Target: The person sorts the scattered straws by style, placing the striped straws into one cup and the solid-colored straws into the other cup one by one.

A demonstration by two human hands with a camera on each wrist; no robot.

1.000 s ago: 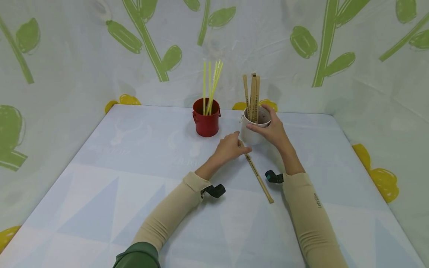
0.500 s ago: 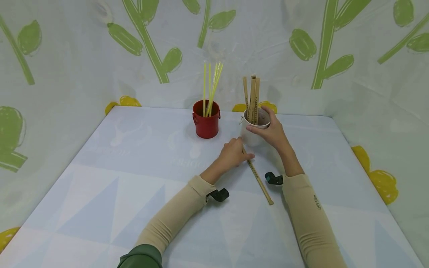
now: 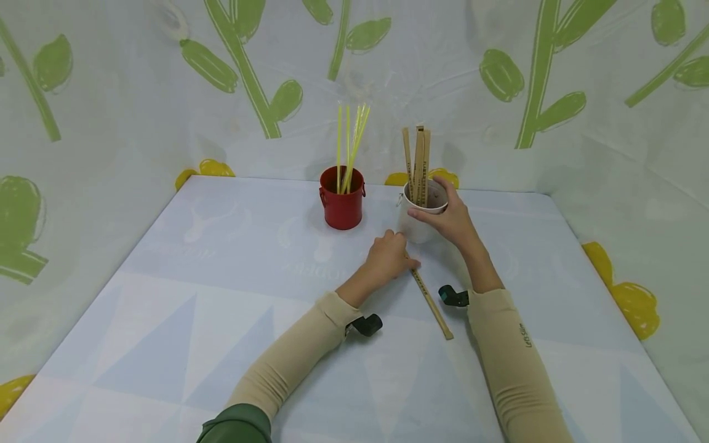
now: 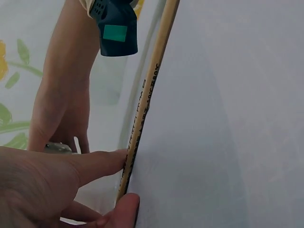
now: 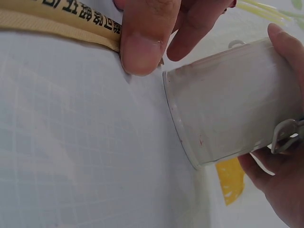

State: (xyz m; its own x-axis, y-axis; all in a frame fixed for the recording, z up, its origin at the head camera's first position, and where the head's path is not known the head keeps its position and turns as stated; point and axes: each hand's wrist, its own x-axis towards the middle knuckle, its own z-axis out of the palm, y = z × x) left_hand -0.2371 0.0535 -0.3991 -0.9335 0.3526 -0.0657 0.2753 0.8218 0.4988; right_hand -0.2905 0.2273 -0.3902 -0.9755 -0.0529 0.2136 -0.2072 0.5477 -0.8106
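Observation:
A straw in a brown paper wrapper (image 3: pixel 432 304) lies slanted on the table, black print along it. My left hand (image 3: pixel 388 255) pinches it near its far end; in the left wrist view, thumb and index finger (image 4: pixel 104 164) sit on either side of the straw (image 4: pixel 147 95). My right hand (image 3: pixel 454 218) grips a small white bucket (image 3: pixel 416 231) by its right side, thumb on the near part of the rim. Several wrapped straws (image 3: pixel 421 166) stand upright in that bucket. The right wrist view shows the bucket's side (image 5: pixel 228 104) and a wire handle loop.
Left of the white bucket stands a red bucket (image 3: pixel 342 212) with several thin yellow sticks (image 3: pixel 349 147) upright in it. Both buckets are near the table's back edge. Behind the table (image 3: pixel 166 344) hangs a pale sheet with green leaf prints (image 3: pixel 210 64).
My left hand has moved slightly nearer and to the right, along the straw, which lies almost as before. The right hand and the white bucket have stayed in place.

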